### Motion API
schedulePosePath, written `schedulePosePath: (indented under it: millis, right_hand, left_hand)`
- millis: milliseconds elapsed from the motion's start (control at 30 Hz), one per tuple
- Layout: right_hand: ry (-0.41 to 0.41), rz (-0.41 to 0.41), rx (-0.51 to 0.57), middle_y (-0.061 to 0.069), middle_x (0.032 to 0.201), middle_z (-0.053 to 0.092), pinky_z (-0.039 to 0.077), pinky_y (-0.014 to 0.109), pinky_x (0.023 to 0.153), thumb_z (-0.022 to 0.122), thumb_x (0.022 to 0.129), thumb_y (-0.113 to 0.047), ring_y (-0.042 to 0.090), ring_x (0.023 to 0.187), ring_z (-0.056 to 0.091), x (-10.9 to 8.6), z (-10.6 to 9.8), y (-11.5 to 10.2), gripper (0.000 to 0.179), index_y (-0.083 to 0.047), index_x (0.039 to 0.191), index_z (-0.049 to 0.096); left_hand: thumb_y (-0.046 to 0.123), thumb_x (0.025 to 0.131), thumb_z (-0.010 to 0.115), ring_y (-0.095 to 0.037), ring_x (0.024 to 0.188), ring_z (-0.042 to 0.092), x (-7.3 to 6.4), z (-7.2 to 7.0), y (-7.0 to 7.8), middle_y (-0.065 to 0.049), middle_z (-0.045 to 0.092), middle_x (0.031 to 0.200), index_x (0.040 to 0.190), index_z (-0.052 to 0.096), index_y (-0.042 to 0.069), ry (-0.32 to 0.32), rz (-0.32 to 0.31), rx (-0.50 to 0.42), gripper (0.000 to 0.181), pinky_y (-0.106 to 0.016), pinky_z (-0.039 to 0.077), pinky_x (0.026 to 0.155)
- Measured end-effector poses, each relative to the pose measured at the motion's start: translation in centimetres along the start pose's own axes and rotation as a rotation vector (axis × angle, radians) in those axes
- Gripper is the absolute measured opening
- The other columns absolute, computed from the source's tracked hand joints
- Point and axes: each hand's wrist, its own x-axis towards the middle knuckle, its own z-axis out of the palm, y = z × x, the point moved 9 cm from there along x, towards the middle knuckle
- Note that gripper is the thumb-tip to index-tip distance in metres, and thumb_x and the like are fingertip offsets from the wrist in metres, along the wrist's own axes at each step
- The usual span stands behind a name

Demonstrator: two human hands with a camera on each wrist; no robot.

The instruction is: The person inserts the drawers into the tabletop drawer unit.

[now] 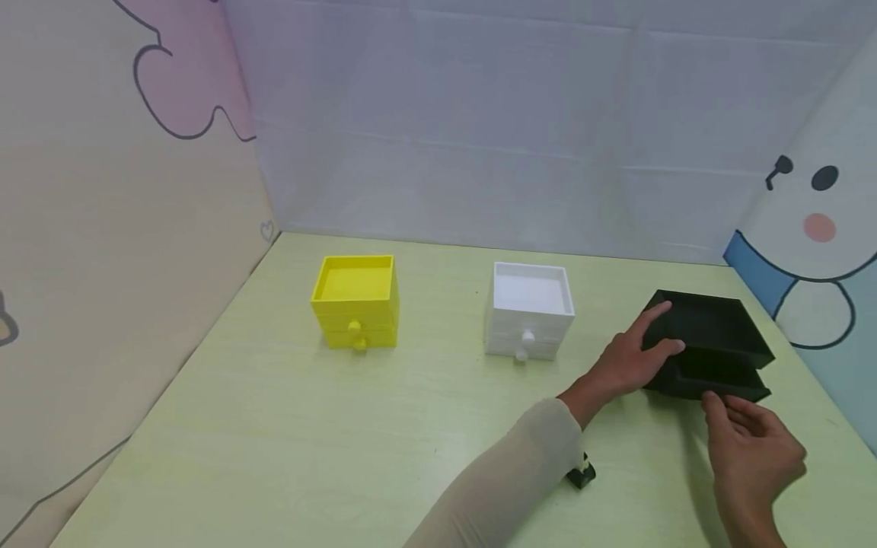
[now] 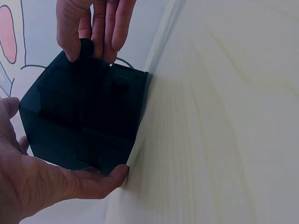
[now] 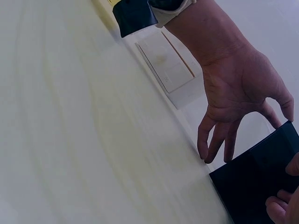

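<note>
A black drawer box (image 1: 709, 323) stands at the right of the table, with one drawer (image 1: 712, 388) pulled partly out toward the person. My left hand (image 1: 626, 361) holds the box's left side, its thumb near the front top edge. My right hand (image 1: 757, 449) is in front of the drawer. In the left wrist view, the right fingers (image 2: 96, 32) pinch the round knob (image 2: 86, 48) of the pulled drawer. A second knob (image 2: 120, 84) sits on the front nearer the table. The drawer's inside is too dark to make out.
A white drawer box (image 1: 529, 312) stands left of the black one, and a yellow drawer box (image 1: 356, 302) farther left. Both have knobs in front and a shallow tray top. Printed cloth walls (image 1: 452, 129) enclose the pale table (image 1: 308, 441) at the back and sides.
</note>
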Motion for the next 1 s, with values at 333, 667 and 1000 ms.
schedulePosePath:
  millis: [333, 667, 1000]
  right_hand:
    - [0.007, -0.036, -0.027, -0.018, 0.077, 0.056, 0.037, 0.003, 0.052, 0.068, 0.082, -0.034, -0.013, 0.059, 0.049, 0.2, 0.3, -0.2, 0.036, -0.009, 0.109, 0.067]
    - [0.03, -0.108, -0.027, -0.024, 0.071, 0.052, 0.037, 0.004, 0.051, 0.068, 0.081, -0.033, -0.013, 0.056, 0.049, 1.0, 0.8, -0.9, 0.025, -0.013, 0.096, 0.067]
    - [0.03, -0.144, -0.008, -0.026, 0.068, 0.051, 0.037, 0.004, 0.049, 0.069, 0.08, -0.032, -0.014, 0.055, 0.049, 1.3, 1.3, -1.5, 0.022, -0.014, 0.091, 0.067]
  left_hand:
    - [0.051, 0.091, 0.05, -0.007, 0.125, 0.04, -0.2, 0.4, -0.2, 0.021, 0.035, 0.14, 0.134, 0.023, 0.063, -0.019, -0.01, 0.007, 0.052, -0.035, 0.043, 0.091]
    - [0.05, 0.091, 0.05, -0.005, 0.125, 0.039, 0.0, 0.3, -0.3, 0.023, 0.033, 0.141, 0.134, 0.023, 0.063, -0.004, 0.002, 0.006, 0.052, -0.034, 0.043, 0.09]
    - [0.049, 0.092, 0.05, -0.004, 0.124, 0.04, 0.0, 0.1, -0.1, 0.022, 0.033, 0.141, 0.135, 0.023, 0.062, -0.004, 0.011, 0.007, 0.052, -0.033, 0.043, 0.09]
